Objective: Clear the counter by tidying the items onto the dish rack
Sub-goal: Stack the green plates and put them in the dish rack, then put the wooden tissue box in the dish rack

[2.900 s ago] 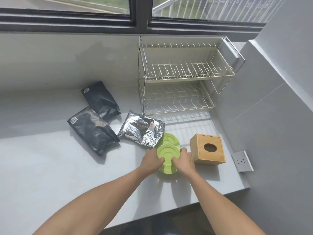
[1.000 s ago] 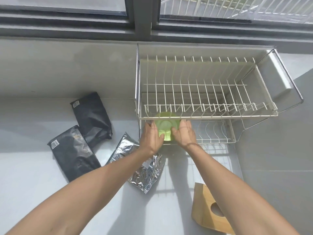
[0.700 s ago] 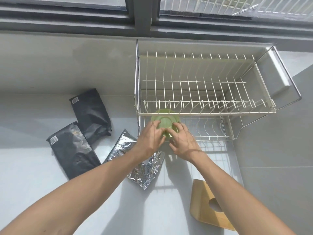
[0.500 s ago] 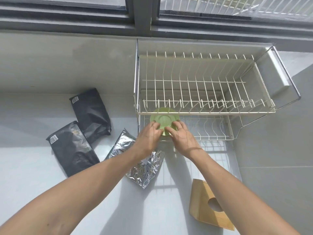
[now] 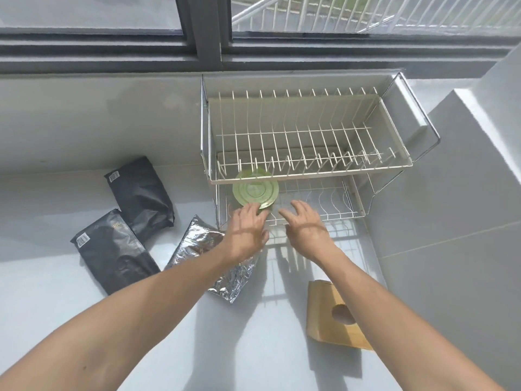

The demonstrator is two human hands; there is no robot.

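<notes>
A two-tier white wire dish rack (image 5: 310, 180) stands against the back wall. A green plate (image 5: 255, 191) stands on edge at the left end of its lower tier, partly hidden behind the upper tier's front rim. My left hand (image 5: 246, 230) is just in front of the plate, fingers spread, fingertips at its lower edge. My right hand (image 5: 304, 225) hovers to the right of the plate, open and apart from it. On the counter lie two black pouches (image 5: 141, 193) (image 5: 112, 251), a silver foil bag (image 5: 208, 249) and a wooden tissue box (image 5: 332, 317).
The grey counter (image 5: 56, 277) ends at a tiled wall on the right, close to the rack and the box. A window sill and dark window frame (image 5: 205, 32) run along the back. The rack's upper tier holds nothing.
Both hands carried the green plate from the counter into the rack's lower tier. Since half a second ago they have let go and drawn back slightly, fingers opening; the plate stays in the rack.
</notes>
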